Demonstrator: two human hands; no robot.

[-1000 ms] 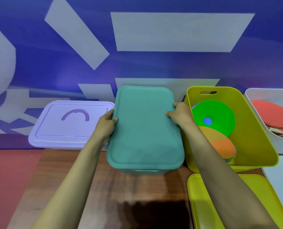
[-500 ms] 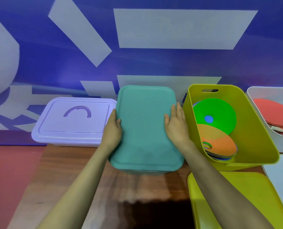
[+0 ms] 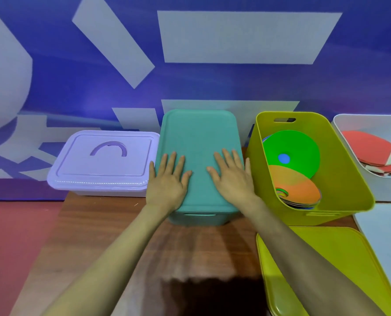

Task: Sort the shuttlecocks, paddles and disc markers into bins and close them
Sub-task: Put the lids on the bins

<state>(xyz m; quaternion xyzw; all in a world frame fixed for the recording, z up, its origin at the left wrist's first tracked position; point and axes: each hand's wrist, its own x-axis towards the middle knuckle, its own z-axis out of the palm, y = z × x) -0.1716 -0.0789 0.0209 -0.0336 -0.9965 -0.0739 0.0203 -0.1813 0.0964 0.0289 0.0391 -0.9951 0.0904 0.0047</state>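
A teal lid lies flat on the teal bin at the table's middle. My left hand and my right hand press on the lid with straight, spread fingers. To the right stands an open yellow bin holding green and orange disc markers. Its yellow lid lies flat in front of it, partly under my right forearm. A white bin at the far right holds red paddles. The teal bin's contents are hidden.
A lilac box with a handled lid sits shut to the left of the teal bin. A white lid lies at the right edge. The wooden table ends at the left, with red floor beyond. A blue and white wall stands behind.
My hands held the teal lid by its side edges, set it down on the bin, then moved onto its top. Both palms now lie flat on it.
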